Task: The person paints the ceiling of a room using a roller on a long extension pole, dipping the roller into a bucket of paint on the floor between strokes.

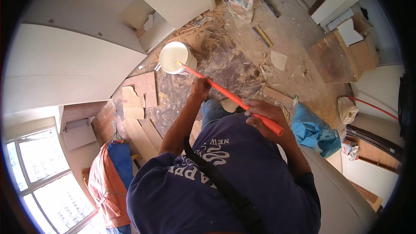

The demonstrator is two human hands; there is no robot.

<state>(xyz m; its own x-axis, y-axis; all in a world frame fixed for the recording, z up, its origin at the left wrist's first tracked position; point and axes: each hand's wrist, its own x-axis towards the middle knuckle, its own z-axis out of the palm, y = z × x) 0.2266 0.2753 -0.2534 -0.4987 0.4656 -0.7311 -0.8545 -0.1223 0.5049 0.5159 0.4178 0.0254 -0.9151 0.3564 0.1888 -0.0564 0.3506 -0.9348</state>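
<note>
A long orange-red pole [229, 95] runs slantwise between my two hands. My left hand [200, 89] is closed round its farther part. Nearer to me, my right hand [265, 113] is wrapped round the pole close to its thick end. The thin yellowish far tip appears over the mouth of a white bucket [187, 57]; whether it touches what is inside cannot be told. Pale, whitish stuff shows within the bucket, which stands upright on the dirty floor.
Torn cardboard [132, 102] and boards [143, 134] lie at the left. A blue bag [315, 130] is on the right, below a wooden box [336, 56]. Debris and a crumpled plastic sheet [240, 4] litter the far floor. White panels [65, 69] stand along the left.
</note>
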